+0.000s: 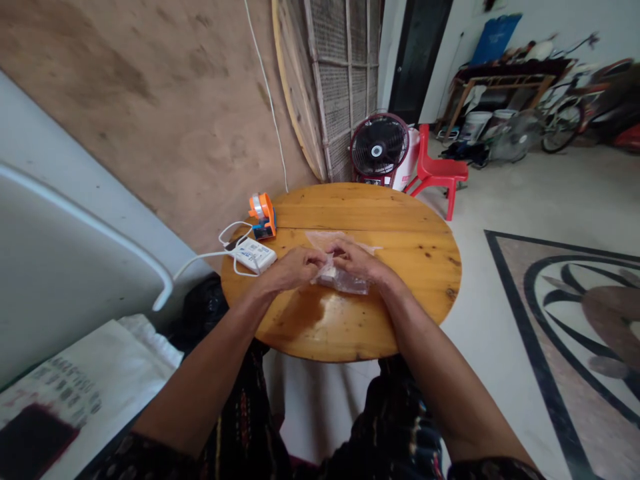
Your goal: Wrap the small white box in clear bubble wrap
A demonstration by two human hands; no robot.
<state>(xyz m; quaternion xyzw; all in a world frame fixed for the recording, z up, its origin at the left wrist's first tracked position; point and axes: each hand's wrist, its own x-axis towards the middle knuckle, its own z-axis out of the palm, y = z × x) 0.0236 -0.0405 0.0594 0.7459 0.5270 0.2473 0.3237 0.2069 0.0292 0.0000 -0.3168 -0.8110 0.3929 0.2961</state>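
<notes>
My left hand and my right hand meet over the middle of a round wooden table. Both pinch a small clear plastic bag that holds something pale and small. The bag lies partly under my right fingers, low over the tabletop. Another sheet of clear plastic lies flat just beyond my hands.
A white power strip with white cables and an orange device sit at the table's left edge. Behind the table stand a black and red fan and a red plastic chair. A white sack lies at my lower left.
</notes>
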